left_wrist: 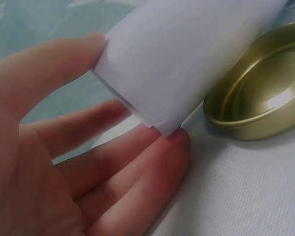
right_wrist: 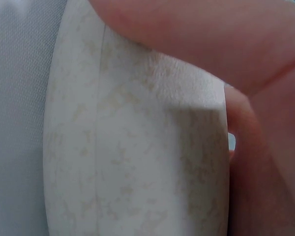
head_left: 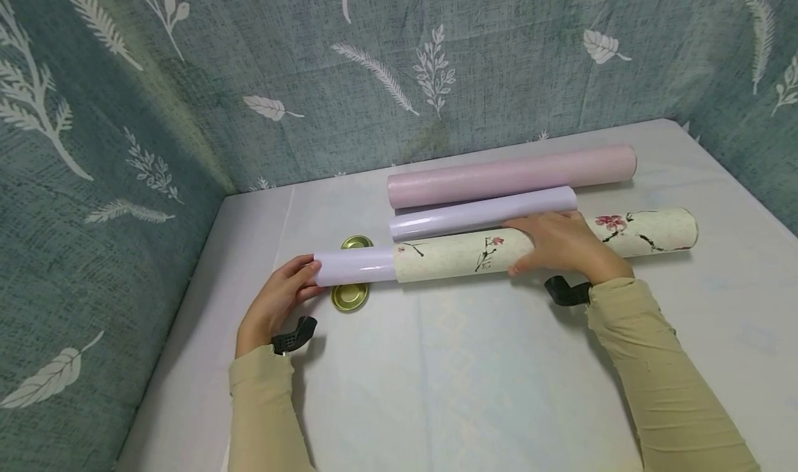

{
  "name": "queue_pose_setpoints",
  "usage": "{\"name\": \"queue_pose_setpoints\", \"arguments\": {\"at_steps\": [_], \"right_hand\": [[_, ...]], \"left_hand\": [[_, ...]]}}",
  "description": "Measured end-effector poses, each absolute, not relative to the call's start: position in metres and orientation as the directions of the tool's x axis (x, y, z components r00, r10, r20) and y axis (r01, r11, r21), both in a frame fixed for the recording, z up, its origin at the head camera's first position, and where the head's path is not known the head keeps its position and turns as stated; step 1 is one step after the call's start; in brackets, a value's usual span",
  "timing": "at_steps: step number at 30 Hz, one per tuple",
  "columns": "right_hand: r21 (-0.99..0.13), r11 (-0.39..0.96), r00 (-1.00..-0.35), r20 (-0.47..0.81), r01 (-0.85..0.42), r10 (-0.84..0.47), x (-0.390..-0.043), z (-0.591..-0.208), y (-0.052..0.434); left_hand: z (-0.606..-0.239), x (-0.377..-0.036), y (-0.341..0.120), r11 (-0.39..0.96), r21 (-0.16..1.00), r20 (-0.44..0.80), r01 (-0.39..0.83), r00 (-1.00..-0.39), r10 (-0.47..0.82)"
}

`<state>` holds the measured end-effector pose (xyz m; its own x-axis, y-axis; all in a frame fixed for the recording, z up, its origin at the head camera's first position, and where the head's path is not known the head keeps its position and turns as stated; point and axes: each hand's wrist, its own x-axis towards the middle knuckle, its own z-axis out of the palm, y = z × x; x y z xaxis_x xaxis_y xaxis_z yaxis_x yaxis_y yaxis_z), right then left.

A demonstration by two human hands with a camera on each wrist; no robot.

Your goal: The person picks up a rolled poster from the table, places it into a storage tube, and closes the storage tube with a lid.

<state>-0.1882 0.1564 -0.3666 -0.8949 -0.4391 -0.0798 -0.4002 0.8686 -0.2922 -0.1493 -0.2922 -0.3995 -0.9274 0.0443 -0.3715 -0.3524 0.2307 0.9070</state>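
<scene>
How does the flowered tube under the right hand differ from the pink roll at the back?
The flowered tube is cream with red blossoms and dark twigs; the pink roll is plain. The right hand grips the flowered tube, while the pink roll lies untouched. A lilac roll, held by the left hand, sticks out of the flowered tube; nothing protrudes from the pink roll. Both lie flat and roughly parallel.

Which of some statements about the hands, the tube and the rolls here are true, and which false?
1. The right hand grips the flowered tube. True.
2. A lilac roll sticks out of the tube's left end. True.
3. The left hand holds the gold lid. False: its fingers hold the lilac roll's end; the lid lies beside it.
4. The pink roll lies nearest the person. False: it lies farthest back, by the curtain.
</scene>
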Motion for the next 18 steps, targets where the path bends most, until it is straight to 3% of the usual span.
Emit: {"name": "queue_pose_setpoints", "arguments": {"at_steps": [18], "right_hand": [[-0.306, 0.869, -0.898, -0.085, -0.389, -0.432, -0.188, -0.366, 0.157]], "left_hand": [[-0.393, -0.152, -0.281, 0.281, 0.893, -0.374, -0.352, -0.927, 0.028]]}}
